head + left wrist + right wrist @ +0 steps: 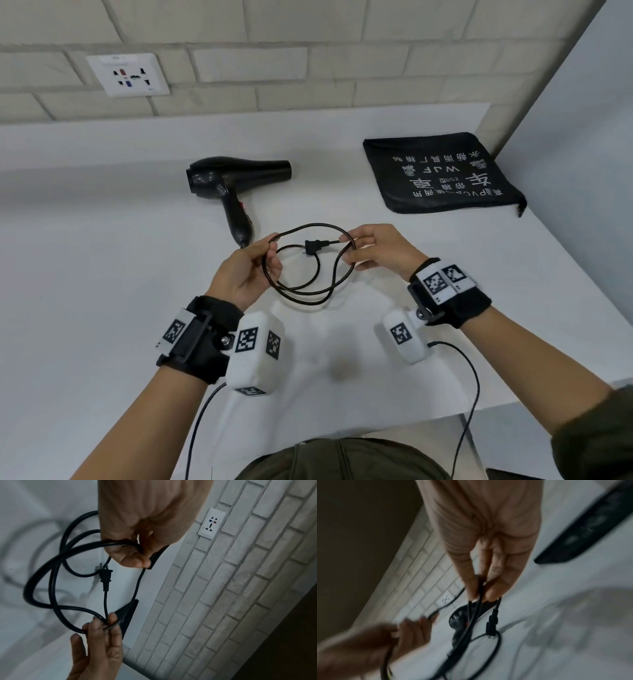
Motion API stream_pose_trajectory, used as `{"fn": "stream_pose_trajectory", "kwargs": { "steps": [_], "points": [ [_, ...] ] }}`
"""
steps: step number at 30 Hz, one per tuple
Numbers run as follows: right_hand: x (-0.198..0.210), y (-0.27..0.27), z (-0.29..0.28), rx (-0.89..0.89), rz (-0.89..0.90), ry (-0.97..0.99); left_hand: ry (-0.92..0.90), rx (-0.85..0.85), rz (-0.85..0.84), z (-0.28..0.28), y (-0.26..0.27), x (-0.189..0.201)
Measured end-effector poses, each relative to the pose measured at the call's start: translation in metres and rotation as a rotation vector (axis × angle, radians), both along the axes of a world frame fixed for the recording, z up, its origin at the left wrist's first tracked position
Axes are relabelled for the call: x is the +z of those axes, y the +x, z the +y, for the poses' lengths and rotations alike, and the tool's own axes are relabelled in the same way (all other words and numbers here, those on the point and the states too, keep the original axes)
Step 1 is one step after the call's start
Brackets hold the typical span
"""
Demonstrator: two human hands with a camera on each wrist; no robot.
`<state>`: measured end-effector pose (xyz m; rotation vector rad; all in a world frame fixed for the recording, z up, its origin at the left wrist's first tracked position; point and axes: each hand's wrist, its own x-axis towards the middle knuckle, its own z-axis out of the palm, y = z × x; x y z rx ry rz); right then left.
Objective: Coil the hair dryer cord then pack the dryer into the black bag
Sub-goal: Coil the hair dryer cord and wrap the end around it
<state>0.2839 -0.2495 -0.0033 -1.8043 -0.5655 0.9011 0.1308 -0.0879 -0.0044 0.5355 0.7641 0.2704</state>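
Observation:
A black hair dryer (226,186) lies on the white table (102,274), nozzle to the right, handle toward me. Its black cord (308,294) is looped into a loose coil held above the table between both hands. My left hand (251,270) grips the coil's left side, thumb over the strands (120,545). My right hand (370,250) pinches the right side between thumb and fingertips (479,588). The plug (313,246) hangs across the middle of the coil (104,577). The black bag (442,171) lies flat at the far right, white print on top.
A wall socket (128,73) sits on the brick wall (308,51) behind the table. The table's right edge runs just past the bag. Thin cables from the wrist cameras (469,394) trail off the near edge.

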Motion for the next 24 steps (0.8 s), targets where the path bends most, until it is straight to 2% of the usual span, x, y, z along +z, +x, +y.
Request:
{"fn": "stream_pose_trajectory", "kwargs": {
  "steps": [3,4,5,8,10,12,14,17,20,22,24],
  "points": [
    [-0.009,-0.002,0.001,-0.070,-0.566,-0.254,0.094,-0.104,-0.025,-0.009,0.005,0.006],
    [-0.011,-0.001,-0.002,-0.040,-0.690,-0.361,0.153,-0.149,-0.029,-0.011,0.006,0.009],
    [-0.013,0.001,-0.006,0.029,-0.729,-0.458,0.226,-0.194,-0.030,-0.013,0.006,0.013],
    [-0.015,0.006,-0.021,0.262,-0.580,-0.620,0.450,-0.286,-0.044,-0.014,0.008,0.023],
    [-0.013,0.009,-0.030,0.291,-0.467,-0.615,0.534,-0.320,-0.067,-0.013,0.007,0.027],
    [-0.008,0.011,-0.035,0.223,-0.512,-0.550,0.590,-0.354,-0.085,-0.012,0.006,0.029],
    [-0.002,0.013,-0.035,0.069,-0.545,-0.371,0.669,-0.371,-0.079,-0.009,0.005,0.029],
    [0.013,0.016,-0.027,-0.139,-0.282,-0.031,0.928,-0.406,0.025,-0.001,0.000,0.022],
    [0.024,0.016,-0.014,-0.175,-0.214,0.067,1.131,-0.555,0.186,0.008,-0.014,0.005],
    [0.027,0.014,-0.002,-0.167,-0.237,0.084,1.105,-0.634,0.281,0.015,-0.030,-0.009],
    [0.025,0.012,0.008,-0.154,-0.232,0.094,0.999,-0.597,0.329,0.023,-0.048,-0.018]
  ]
}}
